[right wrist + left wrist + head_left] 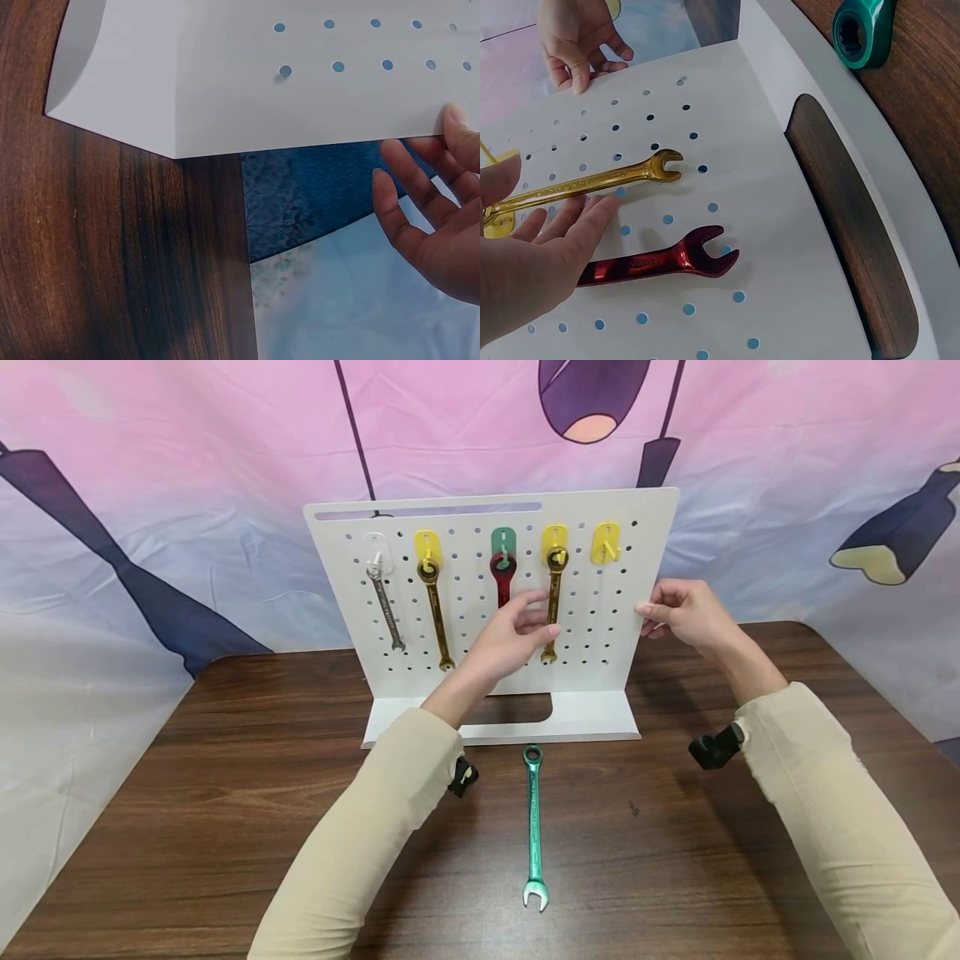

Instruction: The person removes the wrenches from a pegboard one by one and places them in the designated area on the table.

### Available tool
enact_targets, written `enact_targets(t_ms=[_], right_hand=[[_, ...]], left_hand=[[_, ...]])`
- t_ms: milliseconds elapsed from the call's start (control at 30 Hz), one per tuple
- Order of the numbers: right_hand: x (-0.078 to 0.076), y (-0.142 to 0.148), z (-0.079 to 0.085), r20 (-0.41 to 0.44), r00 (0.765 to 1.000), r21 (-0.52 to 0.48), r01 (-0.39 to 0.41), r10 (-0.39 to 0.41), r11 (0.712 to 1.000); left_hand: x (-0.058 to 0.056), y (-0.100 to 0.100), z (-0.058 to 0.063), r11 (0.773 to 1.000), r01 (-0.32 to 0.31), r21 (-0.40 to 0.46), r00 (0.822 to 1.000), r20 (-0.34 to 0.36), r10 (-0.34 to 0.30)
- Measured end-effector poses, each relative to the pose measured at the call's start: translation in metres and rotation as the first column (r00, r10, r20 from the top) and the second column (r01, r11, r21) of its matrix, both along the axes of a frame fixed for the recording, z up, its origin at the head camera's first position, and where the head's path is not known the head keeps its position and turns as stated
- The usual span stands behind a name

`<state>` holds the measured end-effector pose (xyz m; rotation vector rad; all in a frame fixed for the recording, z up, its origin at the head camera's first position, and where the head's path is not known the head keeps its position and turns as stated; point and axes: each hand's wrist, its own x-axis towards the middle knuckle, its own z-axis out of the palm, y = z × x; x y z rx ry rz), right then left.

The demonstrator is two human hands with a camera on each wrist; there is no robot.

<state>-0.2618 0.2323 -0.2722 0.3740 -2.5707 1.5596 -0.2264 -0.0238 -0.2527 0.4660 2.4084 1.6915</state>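
Pinching the white pegboard [641, 518] by its edge, the right hand [686, 614] seems to brace it; a steady hold should keep the panel from rocking. The left hand [513, 639] is loosely spread, the gold combination wrench [554, 589] passing between thumb and fingers with no firm grip showing. Its ring end hangs on a yellow hook [555, 535], so lightly guiding the shaft should suffice, clear of the red wrench [503, 583] alongside. Farther out, the green wrench [534, 818] lies on the bench [262, 760].

1 patterned cloth [225, 485] behind 1 wooden table [225, 768]
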Motion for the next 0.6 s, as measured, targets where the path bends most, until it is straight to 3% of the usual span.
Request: enact_targets(t_ms=[600], right_hand=[[-0.0006, 0.0006, -0.0002, -0.004, 1.0, -0.005, -0.002, 0.002, 1.0]], left_hand=[[0.0023, 0.0041, 0.0022, 1.0, -0.004, 0.009, 1.0, -0.017, 0.004]])
